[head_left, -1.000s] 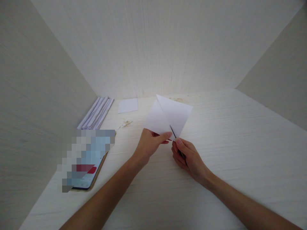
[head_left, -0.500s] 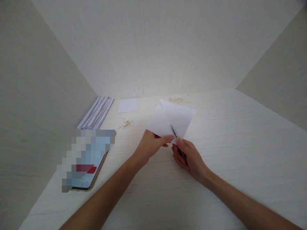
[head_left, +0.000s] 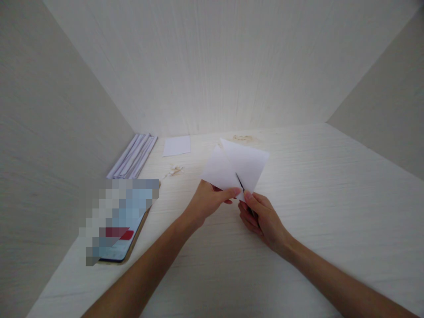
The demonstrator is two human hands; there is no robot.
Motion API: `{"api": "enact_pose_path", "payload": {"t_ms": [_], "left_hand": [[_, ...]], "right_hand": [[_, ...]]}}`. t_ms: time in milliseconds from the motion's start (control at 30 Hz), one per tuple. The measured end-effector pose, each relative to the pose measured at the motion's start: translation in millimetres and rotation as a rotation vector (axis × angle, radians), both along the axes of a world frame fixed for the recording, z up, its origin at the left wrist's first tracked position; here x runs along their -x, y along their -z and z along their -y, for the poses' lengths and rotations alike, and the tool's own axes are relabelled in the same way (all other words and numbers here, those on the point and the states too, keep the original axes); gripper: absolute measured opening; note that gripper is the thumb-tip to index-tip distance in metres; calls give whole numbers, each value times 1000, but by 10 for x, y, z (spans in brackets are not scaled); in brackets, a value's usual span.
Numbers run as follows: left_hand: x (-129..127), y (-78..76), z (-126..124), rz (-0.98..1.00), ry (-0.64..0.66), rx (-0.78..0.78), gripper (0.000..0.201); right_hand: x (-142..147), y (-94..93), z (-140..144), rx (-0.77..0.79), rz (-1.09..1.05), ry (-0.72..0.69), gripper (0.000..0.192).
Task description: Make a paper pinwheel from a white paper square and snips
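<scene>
In the head view, the left hand (head_left: 211,198) pinches the white paper sheet (head_left: 247,161) at its near edge, above the table (head_left: 318,207), presumably to steady it; the right hand (head_left: 264,217) grips dark scissors (head_left: 240,182), one blade lying across the paper, likely for control.

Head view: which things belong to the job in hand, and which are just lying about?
In use:
paper, in the left hand
scissors, in the right hand

Seemingly just lying about:
phone
folded stack
flat sheet
pale bits, too blurred to name
</scene>
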State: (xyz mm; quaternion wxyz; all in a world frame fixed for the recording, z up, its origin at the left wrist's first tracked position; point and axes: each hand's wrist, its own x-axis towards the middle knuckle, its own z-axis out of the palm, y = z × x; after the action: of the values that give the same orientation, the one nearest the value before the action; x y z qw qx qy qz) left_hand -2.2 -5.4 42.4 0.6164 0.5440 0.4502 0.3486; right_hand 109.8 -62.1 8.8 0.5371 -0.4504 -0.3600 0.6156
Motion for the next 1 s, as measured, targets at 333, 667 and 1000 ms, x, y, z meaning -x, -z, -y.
{"api": "enact_pose_path", "payload": {"t_ms": [333, 667, 1000], "left_hand": [[-4, 36, -16, 74, -91, 19, 23], [-10, 72, -35, 285, -272, 33, 34], [-12, 139, -47, 295, -271, 30, 29]], "right_hand": [[5, 25, -2, 9, 5, 4, 44], [7, 12, 3, 8, 23, -8, 45], [2, 38, -4, -1, 43, -24, 44]]}}
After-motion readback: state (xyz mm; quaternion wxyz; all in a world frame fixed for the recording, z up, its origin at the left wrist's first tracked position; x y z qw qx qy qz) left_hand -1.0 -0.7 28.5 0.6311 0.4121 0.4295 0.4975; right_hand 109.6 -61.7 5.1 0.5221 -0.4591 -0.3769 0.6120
